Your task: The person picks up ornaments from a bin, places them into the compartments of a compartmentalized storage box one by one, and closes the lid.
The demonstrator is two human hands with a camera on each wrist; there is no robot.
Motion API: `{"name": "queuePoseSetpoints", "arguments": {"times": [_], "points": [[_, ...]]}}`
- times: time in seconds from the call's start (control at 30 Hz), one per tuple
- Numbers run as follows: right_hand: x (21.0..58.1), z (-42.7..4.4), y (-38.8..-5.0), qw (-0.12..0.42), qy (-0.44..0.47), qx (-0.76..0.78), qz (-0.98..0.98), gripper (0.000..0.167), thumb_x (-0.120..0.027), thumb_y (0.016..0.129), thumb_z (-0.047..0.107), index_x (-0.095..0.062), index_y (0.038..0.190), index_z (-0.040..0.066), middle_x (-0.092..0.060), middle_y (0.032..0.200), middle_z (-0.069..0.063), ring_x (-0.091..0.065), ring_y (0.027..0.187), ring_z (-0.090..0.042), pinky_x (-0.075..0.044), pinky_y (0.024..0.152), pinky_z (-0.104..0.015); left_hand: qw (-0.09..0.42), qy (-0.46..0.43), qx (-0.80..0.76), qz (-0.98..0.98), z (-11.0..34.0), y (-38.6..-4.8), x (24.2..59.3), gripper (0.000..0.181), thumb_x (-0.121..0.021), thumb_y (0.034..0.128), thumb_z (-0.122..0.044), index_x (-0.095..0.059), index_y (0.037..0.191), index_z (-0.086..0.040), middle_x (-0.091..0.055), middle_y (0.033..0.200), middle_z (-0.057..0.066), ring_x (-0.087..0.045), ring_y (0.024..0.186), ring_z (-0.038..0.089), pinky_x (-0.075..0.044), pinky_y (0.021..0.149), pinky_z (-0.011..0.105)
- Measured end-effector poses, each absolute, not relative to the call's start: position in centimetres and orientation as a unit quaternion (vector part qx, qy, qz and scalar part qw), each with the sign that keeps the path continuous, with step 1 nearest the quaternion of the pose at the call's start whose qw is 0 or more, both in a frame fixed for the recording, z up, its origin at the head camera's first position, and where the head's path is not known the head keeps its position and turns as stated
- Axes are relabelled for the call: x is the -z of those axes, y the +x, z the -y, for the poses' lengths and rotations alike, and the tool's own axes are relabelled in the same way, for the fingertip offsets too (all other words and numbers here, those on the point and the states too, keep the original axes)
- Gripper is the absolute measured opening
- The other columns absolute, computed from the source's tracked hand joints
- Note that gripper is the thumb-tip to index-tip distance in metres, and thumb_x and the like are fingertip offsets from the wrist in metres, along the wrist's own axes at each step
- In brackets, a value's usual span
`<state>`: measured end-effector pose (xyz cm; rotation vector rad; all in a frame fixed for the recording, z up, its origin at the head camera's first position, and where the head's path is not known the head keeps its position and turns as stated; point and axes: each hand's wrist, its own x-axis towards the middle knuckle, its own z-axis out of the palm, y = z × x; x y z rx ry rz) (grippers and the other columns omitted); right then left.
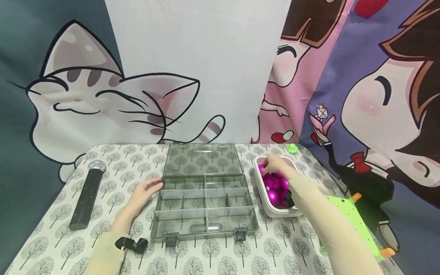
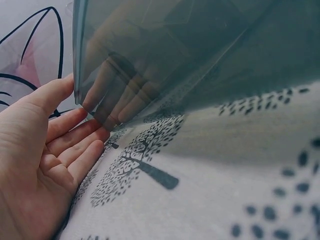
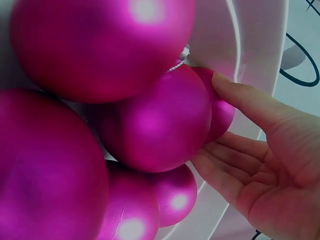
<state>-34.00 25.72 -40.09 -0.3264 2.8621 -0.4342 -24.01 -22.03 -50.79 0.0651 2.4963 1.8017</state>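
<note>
Your right hand pinches a ball, thumb against fingers; ease it clear of the tub, left hand, fingers relaxed, steadying the case.

The table, under white tree-print cloth, bears a black silver-headed microphone, an open translucent grey plastic compartment box, a white plastic tub and a green duck.

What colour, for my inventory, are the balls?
The balls are magenta, clearest in the right wrist view.
</note>
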Motion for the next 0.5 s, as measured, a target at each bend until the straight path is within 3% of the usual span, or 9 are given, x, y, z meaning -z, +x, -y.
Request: {"name": "queuePoseSetpoints", "arguments": {"times": [0.2,0.5], "points": [[40.2,-25.9,-33.9,0.120,-0.119,0.153,-0.974,0.030,-0.081,0.071,0.015,-0.071,0.091,-0.004,-0.071,0.086,-0.015,-0.063,0.079,-0.024,-0.055,0.083,-0.042,0.029,0.028,-0.580,-0.813,22.1,-24.0,50.8,0.056,-0.057,0.0997,-0.032,-0.045,0.142,0.003,-0.050,0.144,0.022,-0.047,0.134,0.036,-0.041,0.112,0.036],[39.7,-26.9,-33.9,0.100,-0.126,0.151,-0.975,0.042,-0.083,0.071,0.023,-0.071,0.101,-0.004,-0.072,0.094,-0.018,-0.065,0.089,-0.031,-0.052,0.089,-0.049,0.031,0.029,-0.586,-0.809,22.1,-24.0,50.7,0.057,-0.056,0.0999,-0.032,-0.044,0.143,0.003,-0.048,0.145,0.023,-0.045,0.136,0.038,-0.035,0.115,0.048]]}}
